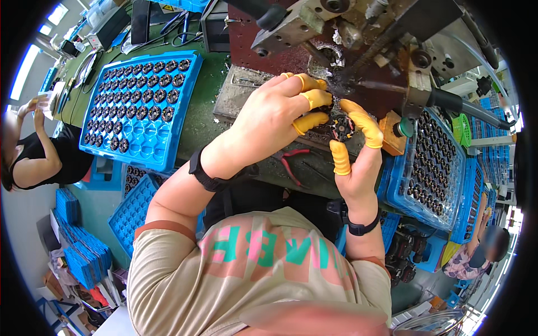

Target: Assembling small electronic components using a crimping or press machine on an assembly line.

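My left hand (274,115) reaches forward under the metal press machine (336,33), its fingertips in yellow finger cots touching the fixture area. My right hand (356,151), also in yellow finger cots, pinches a small round black part (342,129) with coloured bits between thumb and forefinger, right beside the left fingertips. Both wrists wear black bands.
A blue tray (140,103) with several round black parts lies to the left on the green bench. Another blue tray (426,168) of black parts stands at the right. Red-handled pliers (294,162) lie below my hands. Stacked blue trays sit lower left. Other people work at far left and lower right.
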